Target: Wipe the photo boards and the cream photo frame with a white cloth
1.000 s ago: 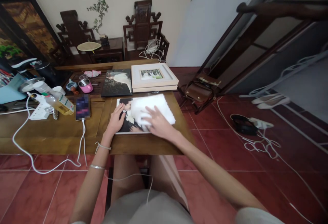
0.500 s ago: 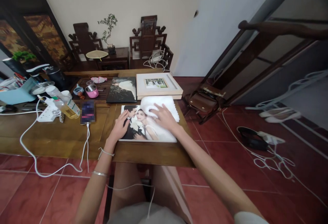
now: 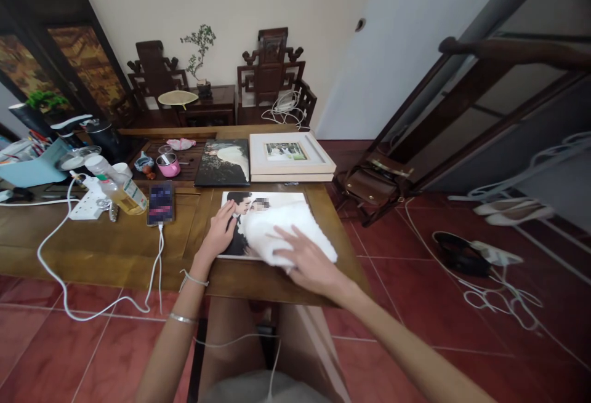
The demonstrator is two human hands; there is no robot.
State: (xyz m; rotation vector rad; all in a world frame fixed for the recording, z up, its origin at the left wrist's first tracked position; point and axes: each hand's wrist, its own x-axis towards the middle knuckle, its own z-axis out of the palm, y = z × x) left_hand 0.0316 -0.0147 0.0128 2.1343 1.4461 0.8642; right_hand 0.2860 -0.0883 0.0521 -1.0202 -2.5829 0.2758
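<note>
A wedding photo panel (image 3: 239, 244) with white edges lies flat on the wooden table (image 3: 184, 261) in front of me. My left hand (image 3: 220, 231) rests on its left edge, fingers stretched out and holding nothing. Under my right hand (image 3: 308, 258) is a white towel (image 3: 298, 221), bunched and spread over the panel's right part. The fingers of that hand press into the cloth near the panel's lower edge. Much of the picture is hidden by the towel, whose right corner reaches past the panel.
Behind the panel lie a dark photo panel (image 3: 222, 162) and stacked pale frames (image 3: 292, 155). To the left are a phone (image 3: 160, 204) on a cable, an oil-coloured bottle (image 3: 124, 197), a power strip (image 3: 87, 205) and a pink cup (image 3: 168, 165). A wooden chair (image 3: 378, 169) stands right.
My right hand has pulled the towel from the panel's upper right down towards me, covering more of the picture. My left hand stays on the left edge. The view has shifted slightly.
</note>
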